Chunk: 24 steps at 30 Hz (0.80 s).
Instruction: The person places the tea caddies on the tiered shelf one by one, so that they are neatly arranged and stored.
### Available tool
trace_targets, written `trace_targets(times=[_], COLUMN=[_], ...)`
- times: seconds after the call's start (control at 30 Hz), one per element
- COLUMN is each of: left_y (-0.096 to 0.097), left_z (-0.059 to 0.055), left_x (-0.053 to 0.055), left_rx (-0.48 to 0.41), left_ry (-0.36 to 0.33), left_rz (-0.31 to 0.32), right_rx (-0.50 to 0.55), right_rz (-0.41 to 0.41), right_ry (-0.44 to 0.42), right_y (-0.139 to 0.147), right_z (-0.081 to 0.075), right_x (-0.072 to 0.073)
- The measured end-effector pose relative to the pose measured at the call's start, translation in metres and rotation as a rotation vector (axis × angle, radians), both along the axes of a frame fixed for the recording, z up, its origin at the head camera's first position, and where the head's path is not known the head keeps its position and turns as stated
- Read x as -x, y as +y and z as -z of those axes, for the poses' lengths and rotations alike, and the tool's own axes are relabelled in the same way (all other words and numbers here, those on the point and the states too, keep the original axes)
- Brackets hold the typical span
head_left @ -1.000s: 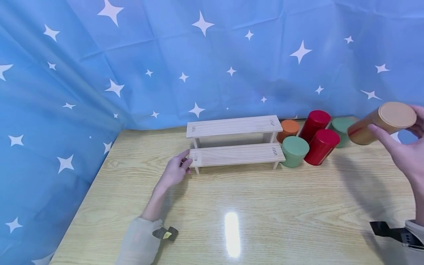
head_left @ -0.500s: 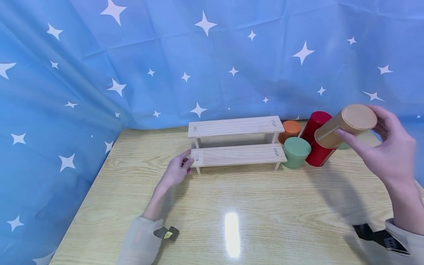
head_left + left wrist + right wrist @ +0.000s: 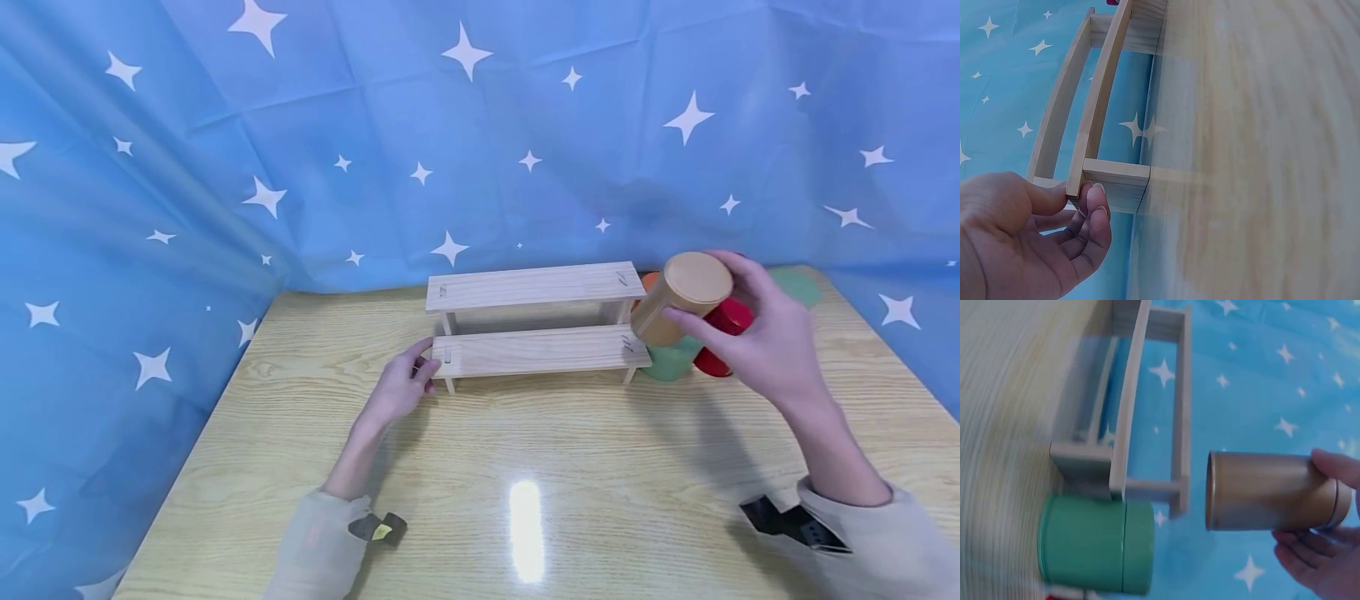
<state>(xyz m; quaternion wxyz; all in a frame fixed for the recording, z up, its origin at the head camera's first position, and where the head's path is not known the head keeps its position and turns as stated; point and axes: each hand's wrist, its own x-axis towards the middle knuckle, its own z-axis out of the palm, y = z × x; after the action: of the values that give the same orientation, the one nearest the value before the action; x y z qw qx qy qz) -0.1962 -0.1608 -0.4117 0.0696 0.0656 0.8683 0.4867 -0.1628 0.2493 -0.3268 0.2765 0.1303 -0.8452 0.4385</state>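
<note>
Gold canister [image 3: 678,293], moved left; nearer shelf [image 3: 536,352]

Your head view was bright and evenly lit. One glare strip [image 3: 527,533] blew out white on the tabletop [image 3: 592,450]; soft shadows fell inward from your left forearm [image 3: 356,454] and right forearm [image 3: 821,437]. Your left wrist view ran dimmer: tabletop smeared, the wooden rack [image 3: 1100,94] faintly mirrored in it. Your right wrist view was hazy, green tin [image 3: 1088,544] soft-edged, gold tin [image 3: 1266,492] carrying a dull sheen.
</note>
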Motion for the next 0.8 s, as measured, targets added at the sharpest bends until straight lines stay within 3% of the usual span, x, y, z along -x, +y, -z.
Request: trace_targets(times=[0.17,0.33,0.5,0.8], left_y=[0.0,0.0,0.0,0.0], left_z=[0.0,0.0,0.0,0.001], left_x=[-0.001,-0.001,-0.001,0.0], left_rx=[-0.01,-0.012,-0.013,-0.033], left_ry=[-0.011,0.003,0.001,-0.005], left_rz=[-0.003,-0.006,-0.014,-0.018], right_rx=[-0.05,-0.116,-0.121,-0.123], right_rz=[-0.088,-0.128,-0.191,-0.274], right_ry=[0.023,-0.021,-0.093,-0.111], right_y=[-0.026,-0.05,-0.07,-0.101], right_z=[0.006,0.014,0.021,0.032], right_x=[0.006,0.011,0.019,0.032])
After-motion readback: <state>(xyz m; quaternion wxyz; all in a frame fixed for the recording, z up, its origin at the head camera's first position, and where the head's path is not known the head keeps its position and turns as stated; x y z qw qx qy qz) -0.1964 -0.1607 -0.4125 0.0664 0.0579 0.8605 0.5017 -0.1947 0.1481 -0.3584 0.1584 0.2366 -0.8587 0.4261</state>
